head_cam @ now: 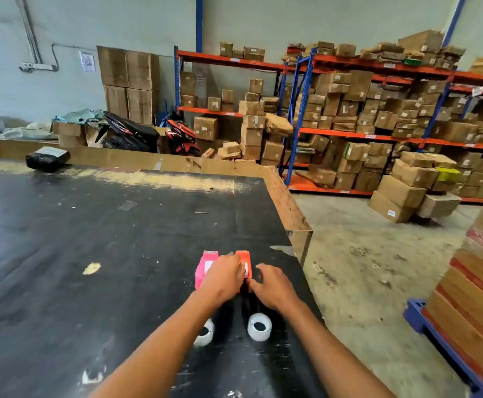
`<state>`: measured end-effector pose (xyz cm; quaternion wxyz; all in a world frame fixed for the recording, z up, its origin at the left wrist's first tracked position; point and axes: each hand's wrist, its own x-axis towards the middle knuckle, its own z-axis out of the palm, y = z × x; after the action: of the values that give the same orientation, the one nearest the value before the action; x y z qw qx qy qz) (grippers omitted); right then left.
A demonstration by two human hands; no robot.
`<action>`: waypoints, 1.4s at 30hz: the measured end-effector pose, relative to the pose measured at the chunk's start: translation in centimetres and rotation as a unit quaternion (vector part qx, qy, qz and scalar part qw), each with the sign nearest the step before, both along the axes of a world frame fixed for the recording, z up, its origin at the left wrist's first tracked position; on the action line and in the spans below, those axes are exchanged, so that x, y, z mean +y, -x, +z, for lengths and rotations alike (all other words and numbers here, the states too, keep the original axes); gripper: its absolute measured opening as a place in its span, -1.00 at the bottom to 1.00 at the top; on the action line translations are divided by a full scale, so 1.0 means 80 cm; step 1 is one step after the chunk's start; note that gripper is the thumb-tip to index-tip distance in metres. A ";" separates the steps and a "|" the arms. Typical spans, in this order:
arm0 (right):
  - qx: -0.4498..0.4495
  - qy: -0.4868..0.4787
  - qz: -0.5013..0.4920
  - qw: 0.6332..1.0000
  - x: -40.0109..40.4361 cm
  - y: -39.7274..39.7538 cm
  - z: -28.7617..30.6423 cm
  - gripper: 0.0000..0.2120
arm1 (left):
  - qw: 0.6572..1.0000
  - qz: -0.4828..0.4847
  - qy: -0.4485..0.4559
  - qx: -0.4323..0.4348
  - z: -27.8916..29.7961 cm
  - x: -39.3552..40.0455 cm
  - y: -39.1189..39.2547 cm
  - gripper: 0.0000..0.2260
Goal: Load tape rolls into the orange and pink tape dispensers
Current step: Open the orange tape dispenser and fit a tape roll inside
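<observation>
Near the black desk (91, 225)'s right edge, both hands close around the orange dispenser (244, 264), left hand (224, 278) seemingly gripping, right hand (271, 285) pinching; the pink dispenser (204, 268) alongside could topple, and two tape rolls (259, 326) sit unloaded nearer.

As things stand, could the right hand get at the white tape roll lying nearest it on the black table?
Probably yes. The right hand is at the orange plastic tape dispenser, and the white tape roll lies uncovered on the black table just below it, with nothing between them.

A warehouse: steel racks (378, 133) stacked with cardboard boxes (401, 193) (motorbike (131, 133) parked inside too).
</observation>
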<state>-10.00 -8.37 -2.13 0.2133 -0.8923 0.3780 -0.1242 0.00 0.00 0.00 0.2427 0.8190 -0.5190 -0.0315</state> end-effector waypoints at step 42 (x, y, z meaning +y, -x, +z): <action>0.055 0.170 0.010 0.984 -0.034 -0.036 -0.010 -0.56 | 0.764 0.139 0.225 0.588 0.038 0.050 -0.007 -0.76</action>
<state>-7.12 -11.08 -2.91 0.0385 -0.9248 0.3536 -0.1352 0.56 3.97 3.05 0.6797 0.6245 -0.1475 -0.3553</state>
